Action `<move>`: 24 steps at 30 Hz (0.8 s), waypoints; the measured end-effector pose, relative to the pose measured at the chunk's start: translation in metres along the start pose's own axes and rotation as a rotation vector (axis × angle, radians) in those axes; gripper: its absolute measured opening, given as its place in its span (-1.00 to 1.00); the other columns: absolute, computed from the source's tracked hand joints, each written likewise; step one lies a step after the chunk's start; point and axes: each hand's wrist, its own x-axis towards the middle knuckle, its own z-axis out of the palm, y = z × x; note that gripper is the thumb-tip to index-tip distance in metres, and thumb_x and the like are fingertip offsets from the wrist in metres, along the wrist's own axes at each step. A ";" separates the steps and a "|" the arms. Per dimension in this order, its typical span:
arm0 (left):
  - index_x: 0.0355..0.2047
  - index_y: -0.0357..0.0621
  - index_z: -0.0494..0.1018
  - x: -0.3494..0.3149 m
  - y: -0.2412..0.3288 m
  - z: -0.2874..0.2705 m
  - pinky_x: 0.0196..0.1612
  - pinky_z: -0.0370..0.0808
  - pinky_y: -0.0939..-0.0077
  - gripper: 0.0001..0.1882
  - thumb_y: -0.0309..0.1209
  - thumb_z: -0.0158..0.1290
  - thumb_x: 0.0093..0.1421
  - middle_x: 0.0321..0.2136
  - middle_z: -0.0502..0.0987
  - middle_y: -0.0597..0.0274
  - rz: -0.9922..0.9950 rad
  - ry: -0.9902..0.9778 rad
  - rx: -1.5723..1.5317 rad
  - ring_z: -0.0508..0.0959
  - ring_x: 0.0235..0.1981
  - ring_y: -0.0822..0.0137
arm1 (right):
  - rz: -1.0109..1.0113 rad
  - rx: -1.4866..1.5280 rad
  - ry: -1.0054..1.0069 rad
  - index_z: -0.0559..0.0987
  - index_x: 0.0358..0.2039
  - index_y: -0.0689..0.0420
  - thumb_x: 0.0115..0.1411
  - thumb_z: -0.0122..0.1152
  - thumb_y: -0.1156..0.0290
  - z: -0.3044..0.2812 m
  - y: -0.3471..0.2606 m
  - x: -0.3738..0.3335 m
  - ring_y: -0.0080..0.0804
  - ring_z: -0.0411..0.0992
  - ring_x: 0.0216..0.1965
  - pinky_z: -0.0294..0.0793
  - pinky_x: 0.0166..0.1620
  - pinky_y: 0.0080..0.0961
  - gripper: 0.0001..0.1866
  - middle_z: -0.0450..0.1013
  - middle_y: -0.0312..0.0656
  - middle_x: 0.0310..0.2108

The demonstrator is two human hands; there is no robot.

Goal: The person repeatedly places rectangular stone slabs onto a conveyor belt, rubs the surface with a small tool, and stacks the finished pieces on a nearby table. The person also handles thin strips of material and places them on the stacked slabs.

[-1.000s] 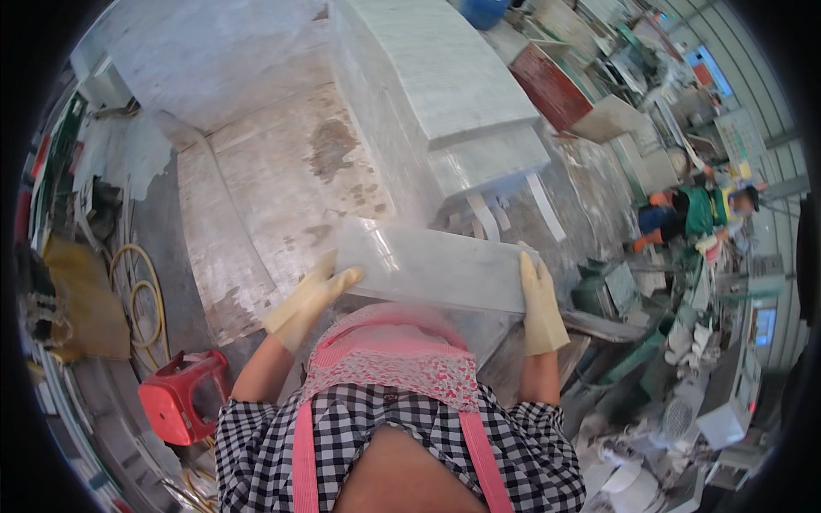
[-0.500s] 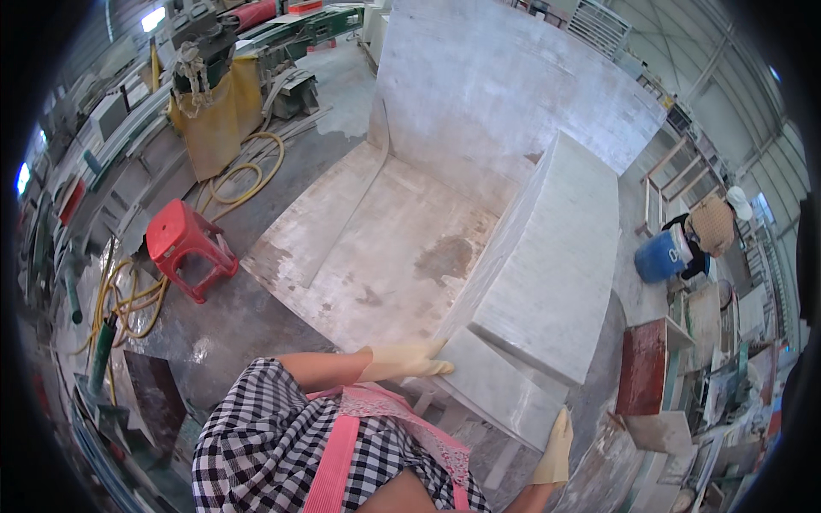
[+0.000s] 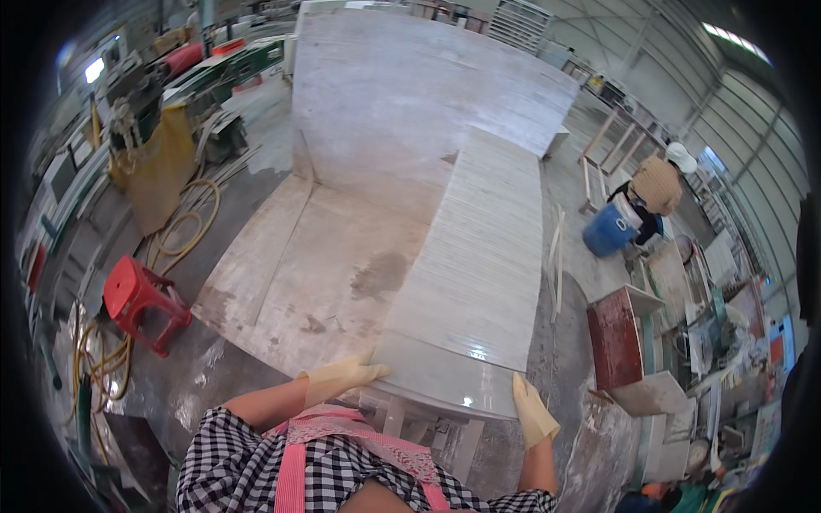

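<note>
A red plastic stool stands on the wet grey floor, with a coiled yellow hose behind it and a dusty yellow hanging sheet near the coil; on the right, a person in a tan top and a white cap bends beside a blue plastic barrel, close to a slatted wooden frame, while a reddish-brown flat-sided box sits nearer, and a long bright ceiling light shines above
</note>
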 end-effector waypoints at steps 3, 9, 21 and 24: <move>0.30 -0.20 0.24 0.006 -0.005 0.004 -0.13 0.56 0.35 -0.32 -0.09 0.08 0.28 -0.05 0.57 0.07 -0.087 0.038 -0.057 0.59 -0.14 0.23 | 0.089 -0.140 -0.052 0.50 0.10 0.38 0.41 -0.26 -0.12 -0.004 0.005 0.007 0.10 0.44 0.11 0.33 0.22 -0.29 -0.26 0.50 0.24 0.02; 0.25 -0.17 0.33 0.024 -0.027 -0.001 -0.15 0.55 0.32 -0.34 -0.03 0.06 0.26 -0.07 0.60 0.04 -0.164 0.032 -0.010 0.60 -0.16 0.19 | 0.084 -0.667 0.042 0.63 -0.14 0.31 0.35 -0.17 -0.08 -0.006 -0.012 0.010 0.12 0.57 -0.22 0.45 0.00 -0.15 -0.34 0.59 0.15 -0.36; 0.10 -0.31 0.48 0.022 -0.024 -0.008 -0.02 0.49 0.29 -0.27 0.15 0.01 0.25 -0.05 0.59 -0.13 -0.168 -0.038 0.191 0.63 -0.16 0.03 | 0.101 0.378 -0.870 0.60 0.07 0.18 0.40 0.07 0.03 0.111 0.006 -0.043 -0.36 0.59 -0.10 0.56 -0.07 -0.46 -0.52 0.61 -0.13 -0.03; 0.08 -0.33 0.47 0.006 -0.014 -0.012 -0.08 0.52 0.30 -0.26 0.16 -0.01 0.25 -0.10 0.61 -0.13 -0.110 -0.047 0.222 0.65 -0.25 0.05 | 0.087 0.465 -0.623 0.54 0.11 0.32 0.45 0.00 0.13 0.125 0.015 -0.032 -0.32 0.56 -0.06 0.56 -0.05 -0.44 -0.50 0.58 -0.06 -0.02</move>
